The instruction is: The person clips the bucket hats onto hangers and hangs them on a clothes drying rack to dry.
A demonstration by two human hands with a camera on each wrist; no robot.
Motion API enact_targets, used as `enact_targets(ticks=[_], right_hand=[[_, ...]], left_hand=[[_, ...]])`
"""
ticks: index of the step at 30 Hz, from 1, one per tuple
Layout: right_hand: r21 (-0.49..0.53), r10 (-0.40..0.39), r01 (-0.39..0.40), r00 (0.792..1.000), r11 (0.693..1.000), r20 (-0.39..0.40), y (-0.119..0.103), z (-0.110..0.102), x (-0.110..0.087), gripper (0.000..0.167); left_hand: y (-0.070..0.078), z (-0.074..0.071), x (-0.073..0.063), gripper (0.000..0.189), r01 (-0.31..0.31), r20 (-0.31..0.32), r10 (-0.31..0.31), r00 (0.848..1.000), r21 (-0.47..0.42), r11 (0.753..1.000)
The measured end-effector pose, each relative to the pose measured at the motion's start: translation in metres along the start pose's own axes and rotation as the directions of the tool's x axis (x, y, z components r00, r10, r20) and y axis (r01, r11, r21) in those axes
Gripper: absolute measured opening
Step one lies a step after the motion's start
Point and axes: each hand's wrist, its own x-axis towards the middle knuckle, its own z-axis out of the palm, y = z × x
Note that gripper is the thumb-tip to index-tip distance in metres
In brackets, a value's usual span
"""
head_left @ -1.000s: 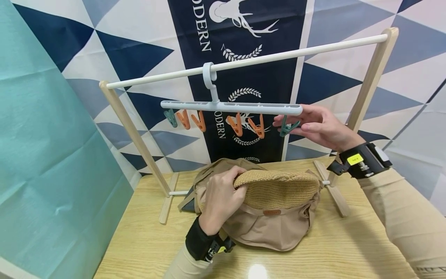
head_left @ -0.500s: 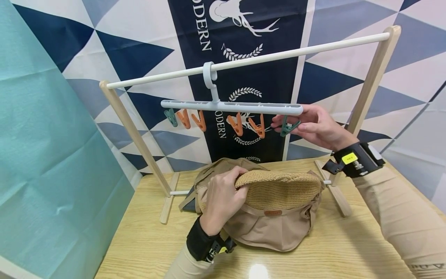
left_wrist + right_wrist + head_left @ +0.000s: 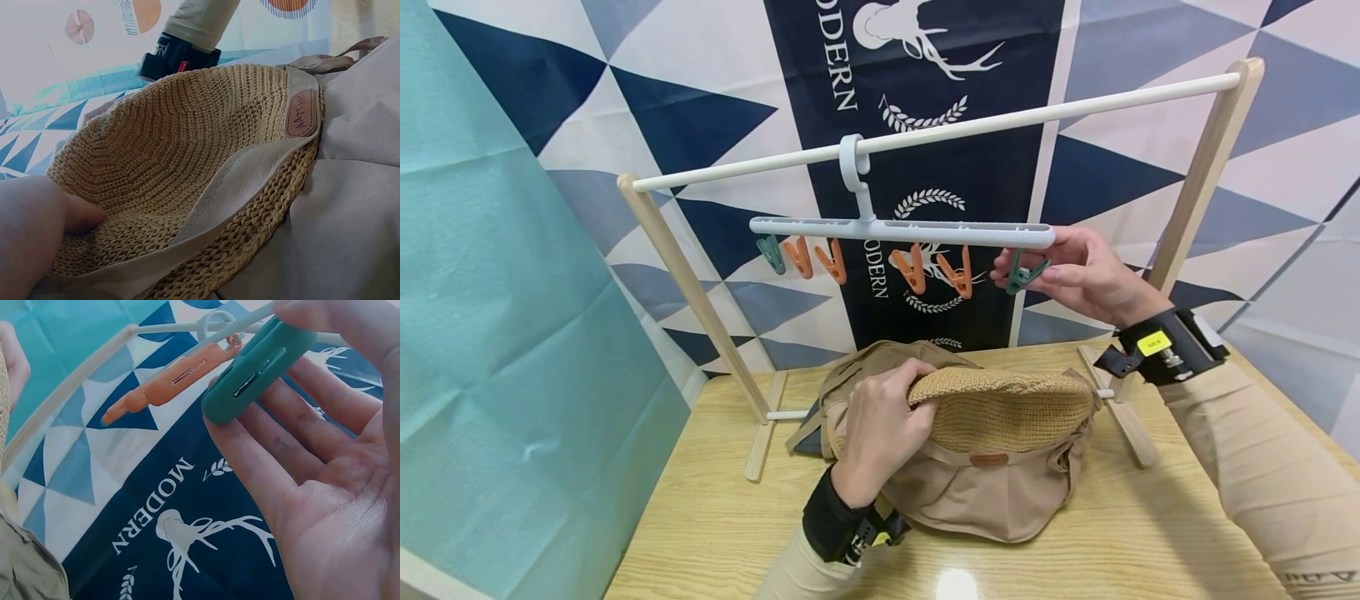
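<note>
A beige sun hat [image 3: 985, 492] with a woven straw crown [image 3: 1000, 408] sits on the wooden table, the crown's hollow facing me. My left hand [image 3: 880, 425] grips the crown's left edge; in the left wrist view its thumb [image 3: 84, 214] lies inside the weave. Above, a pale blue hanger [image 3: 925, 231] hooks over a white rod. Its rightmost clip, a green clothespin [image 3: 1024, 271], is between the thumb and fingers of my right hand [image 3: 1082, 271]. In the right wrist view the thumb touches one leg of the green clothespin [image 3: 256, 375], with the fingers behind it.
Several orange clothespins [image 3: 910, 268] and another green one [image 3: 771, 253] hang along the hanger. The wooden rack's posts [image 3: 1202, 183] stand either side, carrying the white rod [image 3: 1045, 114]. A patterned cloth [image 3: 700, 108] hangs behind, a teal one [image 3: 527, 333] at left.
The right forearm has shifted slightly left, with the hand staying at the green clothespin. The left hand keeps its grip on the hat, which stays in place.
</note>
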Motion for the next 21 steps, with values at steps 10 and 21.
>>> enact_targets(ticks=[10, 21], right_hand=[[-0.049, -0.01, 0.01, 1.0, 0.999, 0.005, 0.0009, -0.0012, -0.003, 0.037], [-0.174, 0.019, -0.016, 1.0, 0.985, 0.013, -0.0018, 0.0045, -0.0054, 0.05]], left_hand=[[0.0011, 0.0001, 0.0, 0.02, 0.008, 0.005, -0.008, 1.0, -0.001, 1.0], [0.0002, 0.0002, -0.0005, 0.02, 0.012, -0.001, -0.012, 1.0, 0.007, 1.0]])
